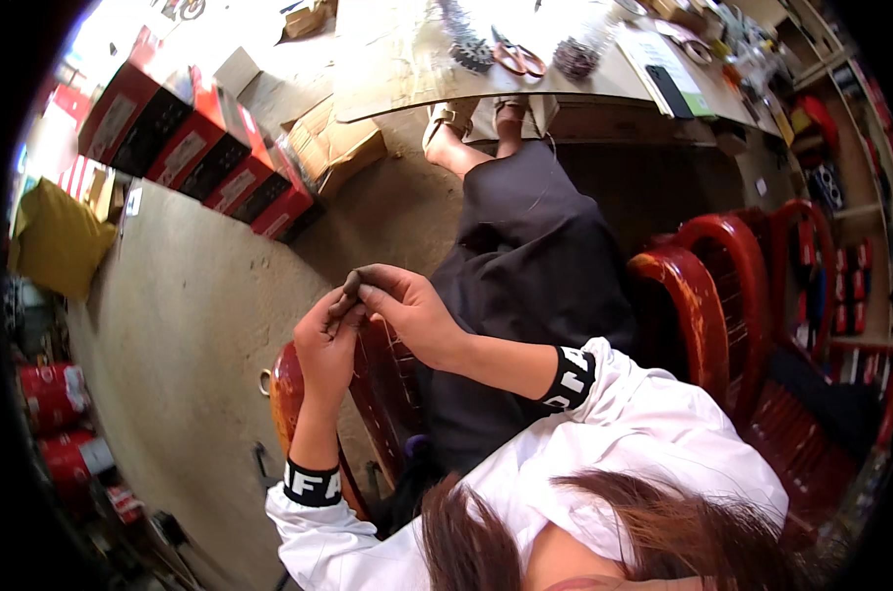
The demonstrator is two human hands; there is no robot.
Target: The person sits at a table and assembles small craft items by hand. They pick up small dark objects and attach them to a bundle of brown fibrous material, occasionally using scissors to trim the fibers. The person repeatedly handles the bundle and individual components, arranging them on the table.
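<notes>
My left hand (326, 327) and my right hand (407, 307) meet in front of me, above the wooden chair's armrest (287, 394). Both are closed in a pinch, with the thumbs and fingertips pressed together and touching. The fingertips look dark and smudged. Whatever sits between them, if anything, is too small and too hidden to name. My forearms are bare below white sleeves with black cuffs. Dark trousers (525, 246) cover my legs, to the right of the hands.
Ahead stands a table (397, 94) with orange-handled scissors (517, 59), a dark phone (668, 91) and coiled dark parts (576, 59). Red-and-black boxes (195, 138) and an open cardboard box (336, 143) stand on the floor at left. Reddish wooden chairs (698, 295) and shelves (865, 197) line the right.
</notes>
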